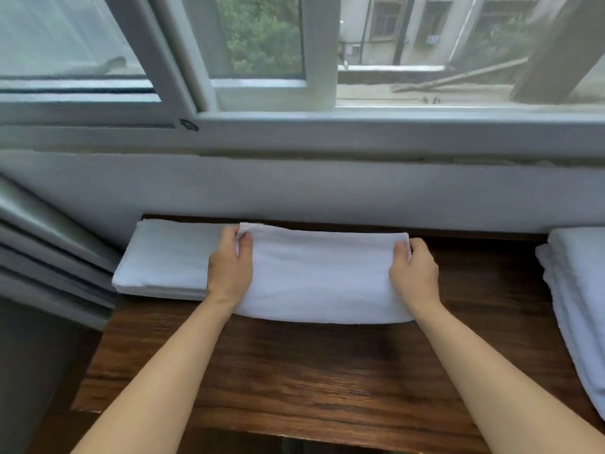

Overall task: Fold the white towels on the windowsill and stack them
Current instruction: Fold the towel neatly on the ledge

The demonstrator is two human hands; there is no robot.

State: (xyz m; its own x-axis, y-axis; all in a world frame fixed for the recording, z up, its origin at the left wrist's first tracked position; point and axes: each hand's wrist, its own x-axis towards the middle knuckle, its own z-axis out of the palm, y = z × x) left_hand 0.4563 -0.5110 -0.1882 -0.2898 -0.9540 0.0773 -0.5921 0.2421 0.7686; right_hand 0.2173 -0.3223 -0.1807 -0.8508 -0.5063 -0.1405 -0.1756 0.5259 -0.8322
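A folded white towel lies across the middle of the dark wooden windowsill. My left hand pinches its far left corner, thumb on top. My right hand pinches its far right corner the same way. To the left, partly under the held towel's left end, a flat stack of folded white towels rests against the wall. At the right edge a pile of loosely folded white towels runs down the sill.
A white wall rises right behind the sill, with a window frame above it. A grey ribbed panel stands at the left, close to the folded stack. Bare wood lies between my forearms toward the sill's front edge.
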